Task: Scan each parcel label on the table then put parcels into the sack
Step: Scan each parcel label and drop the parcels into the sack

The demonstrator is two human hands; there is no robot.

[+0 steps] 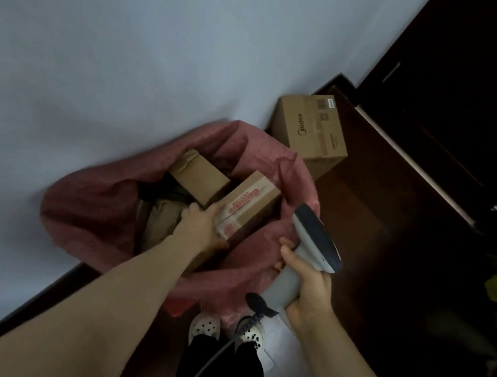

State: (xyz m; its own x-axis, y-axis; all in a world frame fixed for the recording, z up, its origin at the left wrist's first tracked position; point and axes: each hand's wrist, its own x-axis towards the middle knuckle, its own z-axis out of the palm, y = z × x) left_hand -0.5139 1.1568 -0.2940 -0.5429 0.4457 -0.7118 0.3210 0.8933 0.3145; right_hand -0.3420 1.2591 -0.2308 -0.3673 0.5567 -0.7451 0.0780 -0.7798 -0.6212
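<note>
Inside the open pink sack (104, 220) on the floor, a taped cardboard parcel (246, 208) is gripped at its near end by the left hand (201, 223) — it sits tilted against a plain brown box (199, 177) already there. A grey barcode scanner (308, 253) is clasped by the right hand (311, 291), just beside the sack's rim.

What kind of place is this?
Probably a home or small office corner used for packing: pale painted wall, dark wooden floor, brown Midea cardboard carton beside the open pink woven sack.
</note>
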